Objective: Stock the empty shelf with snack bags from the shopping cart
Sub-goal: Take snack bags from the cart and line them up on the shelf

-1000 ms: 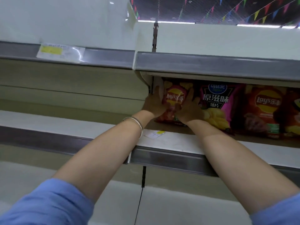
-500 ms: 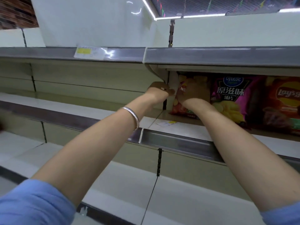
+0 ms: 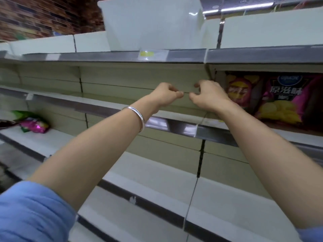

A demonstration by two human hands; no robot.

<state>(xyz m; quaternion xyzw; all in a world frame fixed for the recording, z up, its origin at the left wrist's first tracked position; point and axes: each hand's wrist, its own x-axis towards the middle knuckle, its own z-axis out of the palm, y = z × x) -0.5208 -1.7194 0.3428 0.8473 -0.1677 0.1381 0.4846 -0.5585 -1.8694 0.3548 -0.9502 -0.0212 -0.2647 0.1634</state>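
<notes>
From the head camera, pale metal shelves with grey edge strips are running under a brick wall [image 3: 40, 16], and glossy snack bags [image 3: 262, 95] are standing on the middle shelf [image 3: 174, 123], right of both hands. The left hand [image 3: 166, 96] and right hand [image 3: 208, 95] are hovering loosely curled, holding nothing, just above that shelf.

Cream metal shelving [image 3: 139, 75] with grey front rails runs the whole width, several tiers of it. On the right bay's upper shelf, two chip bags stand upright side by side against the back: a red one [image 3: 239, 91] at the bay's left edge, a pink-and-black one [image 3: 286, 96] right next to it. Lower down at the far left, a pink bag [image 3: 35, 125] and a green one [image 3: 20, 114] lie flat.
</notes>
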